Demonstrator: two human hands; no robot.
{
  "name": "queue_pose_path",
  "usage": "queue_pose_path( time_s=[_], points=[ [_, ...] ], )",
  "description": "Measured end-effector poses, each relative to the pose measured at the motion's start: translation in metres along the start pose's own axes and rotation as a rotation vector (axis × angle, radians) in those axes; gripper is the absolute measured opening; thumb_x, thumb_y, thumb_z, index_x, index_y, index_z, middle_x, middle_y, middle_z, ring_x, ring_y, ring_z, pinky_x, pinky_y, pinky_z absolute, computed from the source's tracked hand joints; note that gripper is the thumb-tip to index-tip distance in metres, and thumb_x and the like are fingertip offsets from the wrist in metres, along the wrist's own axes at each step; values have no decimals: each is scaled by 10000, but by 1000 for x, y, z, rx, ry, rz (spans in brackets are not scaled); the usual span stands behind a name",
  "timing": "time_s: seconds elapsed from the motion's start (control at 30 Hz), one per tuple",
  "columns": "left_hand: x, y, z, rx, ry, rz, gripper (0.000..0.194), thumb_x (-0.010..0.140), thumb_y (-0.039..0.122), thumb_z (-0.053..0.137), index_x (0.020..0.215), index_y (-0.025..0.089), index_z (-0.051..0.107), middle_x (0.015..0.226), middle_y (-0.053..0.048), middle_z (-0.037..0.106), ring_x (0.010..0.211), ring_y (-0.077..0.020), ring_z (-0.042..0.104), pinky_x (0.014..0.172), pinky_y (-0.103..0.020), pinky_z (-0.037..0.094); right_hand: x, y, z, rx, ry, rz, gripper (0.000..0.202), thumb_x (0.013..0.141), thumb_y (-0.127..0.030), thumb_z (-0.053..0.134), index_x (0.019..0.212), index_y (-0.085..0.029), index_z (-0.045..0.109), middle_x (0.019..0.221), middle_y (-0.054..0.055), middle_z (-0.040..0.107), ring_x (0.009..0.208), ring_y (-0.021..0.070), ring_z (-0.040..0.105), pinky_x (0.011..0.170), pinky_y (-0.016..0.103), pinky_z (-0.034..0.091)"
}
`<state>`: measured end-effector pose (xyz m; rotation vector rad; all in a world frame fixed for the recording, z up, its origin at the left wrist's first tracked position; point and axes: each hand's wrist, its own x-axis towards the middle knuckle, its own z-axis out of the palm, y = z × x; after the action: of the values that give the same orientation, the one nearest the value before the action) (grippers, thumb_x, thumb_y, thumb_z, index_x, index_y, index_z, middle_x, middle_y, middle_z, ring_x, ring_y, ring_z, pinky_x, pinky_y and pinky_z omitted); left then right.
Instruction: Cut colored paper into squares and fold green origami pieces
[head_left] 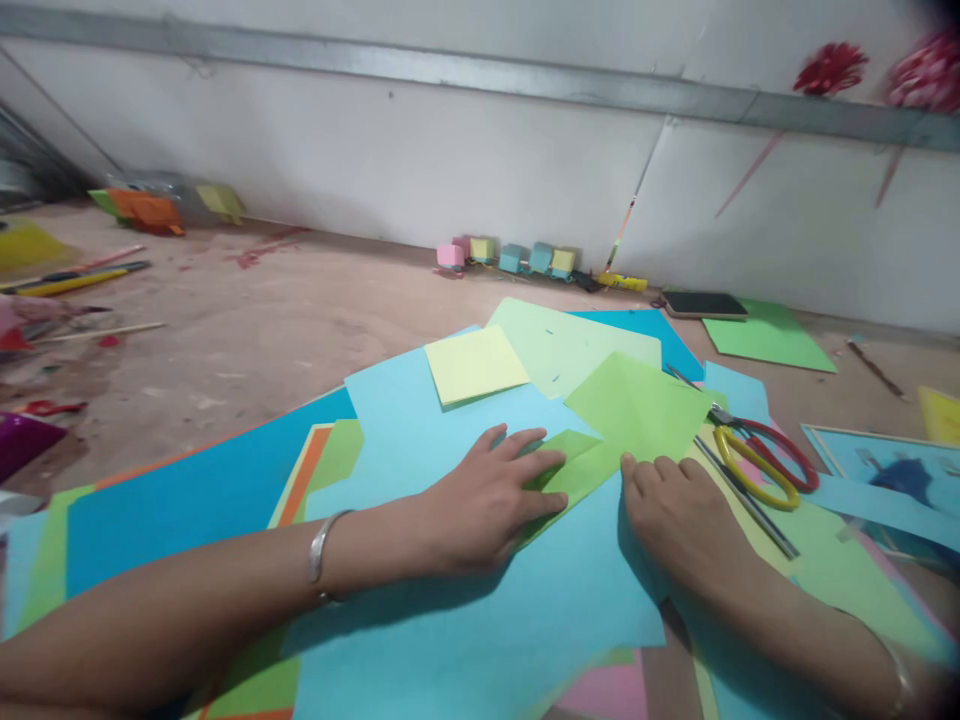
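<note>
A folded sheet of bright green paper (pixel 637 405) lies on larger light blue sheets (pixel 420 630). My left hand (pixel 495 495) rests on its left part, fingers spread and pressing the folded flap flat. At the lower edge of the fold, my right hand (pixel 675 505) is curled, thumb and fingers closed on the paper; the exact grip is partly hidden. A pale yellow square of paper (pixel 476 367) lies just beyond my left hand. Scissors with one red and one yellow handle (pixel 761 462) lie to the right of the green paper, beside a thin dark metallic rod (pixel 750 500).
Coloured sheets, including a dark blue one (pixel 202 490), spread beneath both forearms. Small paper blocks (pixel 512 258) line the wall. A phone (pixel 705 305) lies by a green sheet (pixel 772 337) at the back right. Pencils (pixel 82 277) and an orange paper piece (pixel 150 211) are at left.
</note>
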<state>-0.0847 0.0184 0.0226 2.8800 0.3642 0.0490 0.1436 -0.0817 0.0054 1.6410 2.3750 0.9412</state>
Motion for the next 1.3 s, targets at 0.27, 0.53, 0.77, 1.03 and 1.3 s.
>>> queue_pose_path(
  time_s=[0.27, 0.53, 0.77, 1.03, 1.3],
  points=[
    [10, -5, 6, -90, 39, -61, 274, 834, 378, 714, 1081, 261, 706, 1388, -143, 516, 1398, -445, 310, 1055, -689, 282, 3, -4, -2, 10, -16, -31, 214, 710, 43, 549, 779, -62, 722, 588, 81, 557, 541, 227, 478, 583, 351, 168],
    [2, -4, -20, -48, -233, -115, 741, 682, 384, 851, 1360, 349, 555, 1567, -191, 300, 1451, -493, 137, 1042, -751, 223, 2, -3, 1, 31, 5, -29, 220, 716, 59, 530, 660, -107, 663, 571, 83, 541, 531, 206, 429, 582, 355, 132],
    [-5, -7, -21, -15, -242, -39, 801, 550, 506, 893, 1293, 429, 607, 1628, -152, 170, 1444, -537, 41, 1016, -807, 109, 3, 0, 1, 53, 21, -32, 237, 717, 50, 517, 598, -135, 606, 564, 83, 524, 541, 203, 398, 588, 353, 112],
    [-17, 11, -35, 69, -202, 38, 564, 570, 478, 894, 1076, 282, 741, 1499, -125, 461, 1433, -474, 229, 1085, -755, 74, 3, -1, 1, 64, 15, -42, 229, 716, 59, 510, 621, -126, 606, 559, 72, 510, 551, 189, 372, 589, 353, 107],
    [2, 8, 0, 63, -7, 151, 807, 773, 719, 585, 1387, 197, 525, 1553, -151, 373, 1486, -388, 131, 1128, -687, -59, 3, -1, 2, 75, 1, -47, 243, 732, 55, 495, 623, -132, 606, 575, 82, 532, 550, 195, 382, 587, 355, 101]
  ],
)
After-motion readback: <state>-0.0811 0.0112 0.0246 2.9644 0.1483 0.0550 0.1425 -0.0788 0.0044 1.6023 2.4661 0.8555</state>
